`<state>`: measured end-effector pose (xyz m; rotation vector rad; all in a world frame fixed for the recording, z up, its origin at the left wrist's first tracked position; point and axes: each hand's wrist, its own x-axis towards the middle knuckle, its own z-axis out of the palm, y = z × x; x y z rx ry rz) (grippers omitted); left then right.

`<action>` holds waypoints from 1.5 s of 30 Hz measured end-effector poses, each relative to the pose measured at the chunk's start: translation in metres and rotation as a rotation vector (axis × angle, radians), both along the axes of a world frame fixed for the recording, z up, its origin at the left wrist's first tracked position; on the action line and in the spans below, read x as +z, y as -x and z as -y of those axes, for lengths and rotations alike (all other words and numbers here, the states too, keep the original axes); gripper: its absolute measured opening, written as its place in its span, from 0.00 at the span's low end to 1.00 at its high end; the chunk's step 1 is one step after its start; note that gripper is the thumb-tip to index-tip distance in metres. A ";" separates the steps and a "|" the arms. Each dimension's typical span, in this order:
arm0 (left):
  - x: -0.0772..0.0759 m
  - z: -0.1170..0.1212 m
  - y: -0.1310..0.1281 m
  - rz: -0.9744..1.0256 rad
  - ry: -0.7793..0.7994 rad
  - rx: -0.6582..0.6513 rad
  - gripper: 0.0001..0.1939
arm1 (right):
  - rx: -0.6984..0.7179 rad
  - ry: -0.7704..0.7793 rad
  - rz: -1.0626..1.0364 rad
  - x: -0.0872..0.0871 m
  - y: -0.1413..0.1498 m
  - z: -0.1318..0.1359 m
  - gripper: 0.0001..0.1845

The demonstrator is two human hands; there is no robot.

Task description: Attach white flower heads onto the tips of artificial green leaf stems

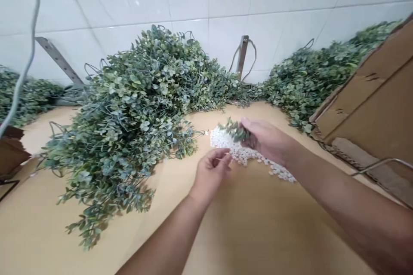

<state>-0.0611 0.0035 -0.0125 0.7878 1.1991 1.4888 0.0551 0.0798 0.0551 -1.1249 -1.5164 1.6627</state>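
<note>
My right hand [263, 137] is closed around a small sprig of green artificial leaves [234, 129], its leafy end pointing left. Beneath the sprig lies a spread of small white plastic pieces [238, 150] on the table. My left hand [213, 167] is at the near left edge of these pieces, thumb and forefinger curled together in a pinch. Whatever is between those fingertips, if anything, is too small to make out. A large heap of artificial greenery [138, 94] rises left of both hands.
More greenery [319, 77] is piled at the back right, beside an upright cardboard box [371, 90]. Metal brackets [242, 58] stand against the white tiled wall [226, 0]. A grey cable [27, 58] hangs at the left. The tabletop [251, 223] is tan.
</note>
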 end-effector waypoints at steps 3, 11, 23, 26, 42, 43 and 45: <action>0.003 0.001 0.007 0.038 -0.003 0.067 0.21 | 0.083 0.169 -0.065 -0.016 -0.024 0.020 0.24; 0.010 0.008 -0.005 0.031 0.059 -0.001 0.16 | 0.085 0.122 0.059 -0.044 -0.042 0.034 0.26; 0.012 0.009 -0.002 -0.134 0.122 -0.038 0.16 | 0.265 -0.215 0.151 -0.052 -0.040 0.040 0.10; 0.005 0.004 0.010 -0.427 0.070 0.029 0.10 | 0.273 -0.255 0.161 -0.054 -0.040 0.040 0.11; -0.007 -0.013 0.016 -1.266 -0.070 -0.034 0.08 | 0.216 -0.272 0.256 -0.063 -0.037 0.039 0.16; -0.007 -0.013 0.017 -1.199 -0.060 -0.023 0.07 | 0.206 -0.286 0.257 -0.063 -0.037 0.039 0.15; -0.008 -0.012 0.017 -0.991 -0.015 -0.011 0.07 | 0.184 -0.295 0.244 -0.064 -0.036 0.039 0.15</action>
